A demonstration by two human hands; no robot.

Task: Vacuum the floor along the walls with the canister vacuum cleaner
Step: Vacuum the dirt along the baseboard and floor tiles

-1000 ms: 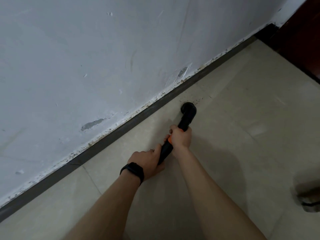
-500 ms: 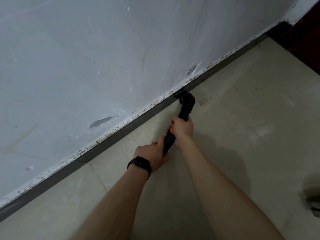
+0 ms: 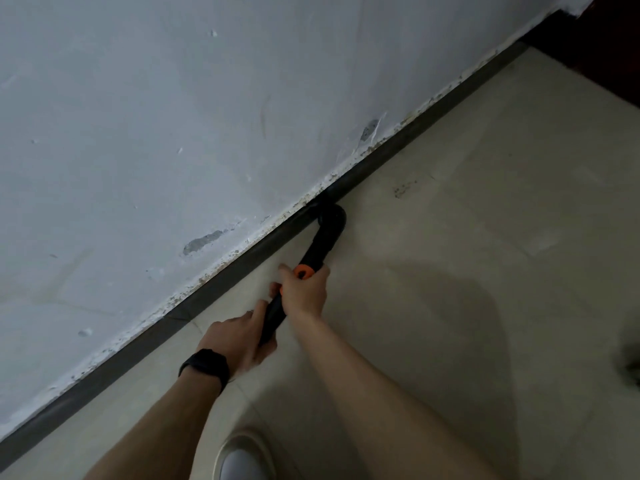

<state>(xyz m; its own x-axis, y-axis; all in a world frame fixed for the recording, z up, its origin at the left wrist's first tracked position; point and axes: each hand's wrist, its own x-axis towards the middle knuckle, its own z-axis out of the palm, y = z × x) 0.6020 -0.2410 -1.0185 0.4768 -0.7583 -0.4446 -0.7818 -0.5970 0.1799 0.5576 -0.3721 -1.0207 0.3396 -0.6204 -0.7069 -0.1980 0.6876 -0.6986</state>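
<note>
Ahead of the right hand [image 3: 306, 289] and the left hand [image 3: 235, 336] behind it, both clamped round it, the wand [image 3: 323, 242] is angled into the skirting [image 3: 194, 303].

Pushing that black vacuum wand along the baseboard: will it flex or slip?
Probably stiff: the wand runs straight from the hands to its bend. Slipping seems unlikely; the right hand and left hand both wrap it.

No legible text, label or number anywhere.
</note>
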